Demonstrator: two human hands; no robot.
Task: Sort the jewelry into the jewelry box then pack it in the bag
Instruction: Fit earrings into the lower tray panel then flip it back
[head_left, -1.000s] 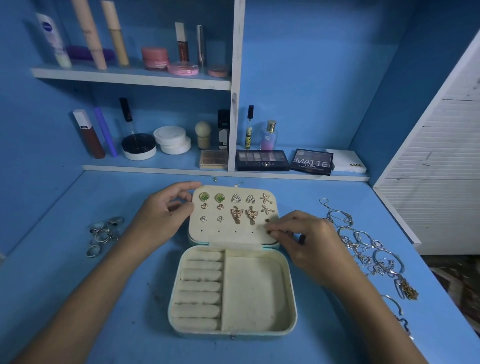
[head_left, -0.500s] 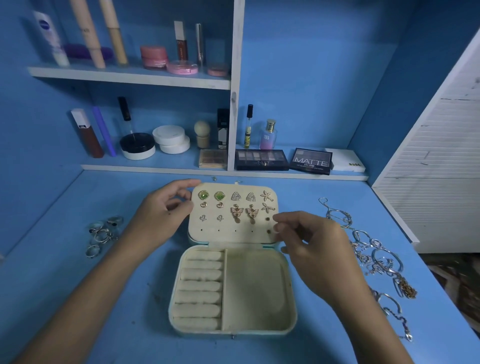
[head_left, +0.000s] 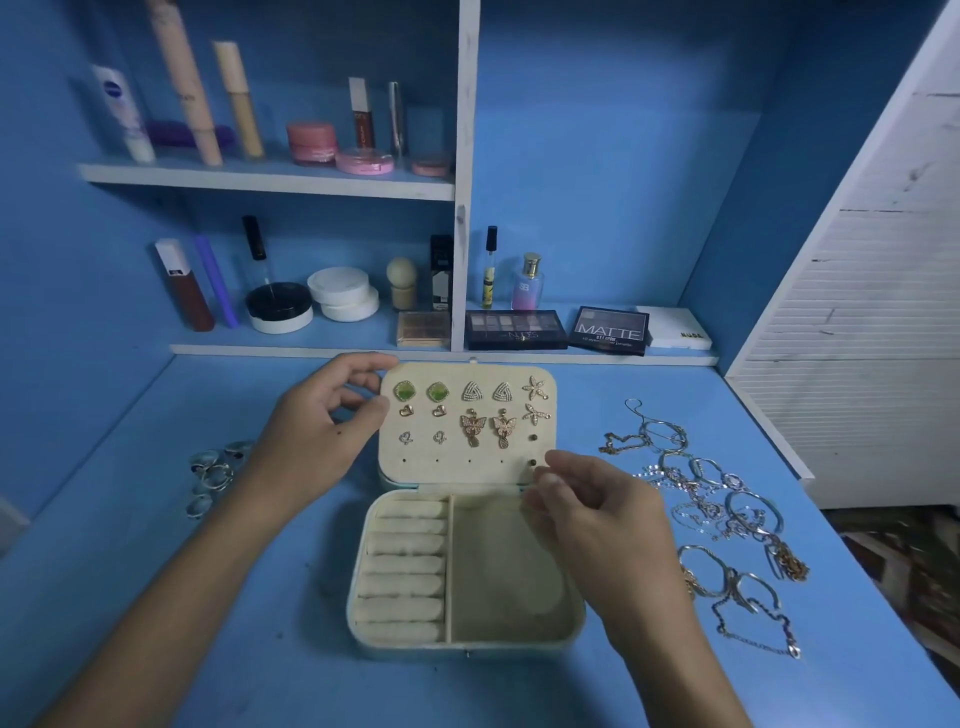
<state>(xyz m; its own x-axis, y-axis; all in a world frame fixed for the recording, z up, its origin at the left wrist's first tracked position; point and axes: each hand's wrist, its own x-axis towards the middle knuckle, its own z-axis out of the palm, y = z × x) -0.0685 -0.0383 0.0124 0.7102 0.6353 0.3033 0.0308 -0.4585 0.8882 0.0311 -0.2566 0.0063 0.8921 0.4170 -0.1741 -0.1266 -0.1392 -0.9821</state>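
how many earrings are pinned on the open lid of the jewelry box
12 earrings on the lid: five across the top row, five in the middle row, two small ones at lower left. None seem hidden.

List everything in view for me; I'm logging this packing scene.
jewelry box: one, cream-lined, open on the blue table
earrings: twelve, green, silver, gold, pinned in the lid
rings: a silver cluster, table left
chains and bracelets: a silver and gold pile, table right
eyeshadow palettes: two dark, lower shelf
perfume bottle: one, pink-purple, lower shelf
cosmetic tubes and pink jars: several, upper shelf
left hand: holds the lid's left edge
right hand: over the box, fingertips pinched; whether it holds anything is unclear
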